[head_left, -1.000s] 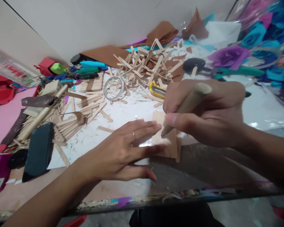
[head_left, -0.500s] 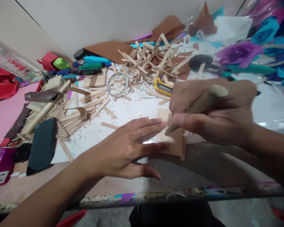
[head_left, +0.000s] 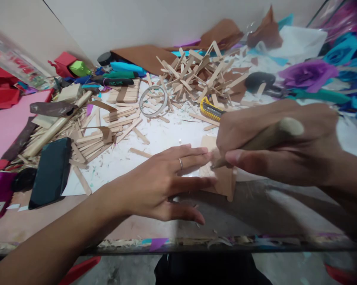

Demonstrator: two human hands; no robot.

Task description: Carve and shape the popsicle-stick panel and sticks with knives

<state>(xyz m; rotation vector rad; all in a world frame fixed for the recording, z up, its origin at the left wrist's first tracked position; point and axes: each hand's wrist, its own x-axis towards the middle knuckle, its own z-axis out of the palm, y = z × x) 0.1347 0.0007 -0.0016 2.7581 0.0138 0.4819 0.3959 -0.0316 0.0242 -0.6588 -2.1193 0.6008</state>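
Presses the left hand flat on a small wooden panel, grip open, fingers spread over the panel's left edge, a ring on one finger. Clamps the right hand around a wooden-handled tool, grip closed tight on the handle, rounded butt end poking out toward the wrist. Sets the tool's tip on the panel, just beside the left fingertips. Has the panel lying near the front edge of the counter, partly on white paper, partly on bare grey surface. Works just in front of a yellow utility knife, with a tape ring and a loose heap of craft sticks farther back, and a dark flat block well off to the left.
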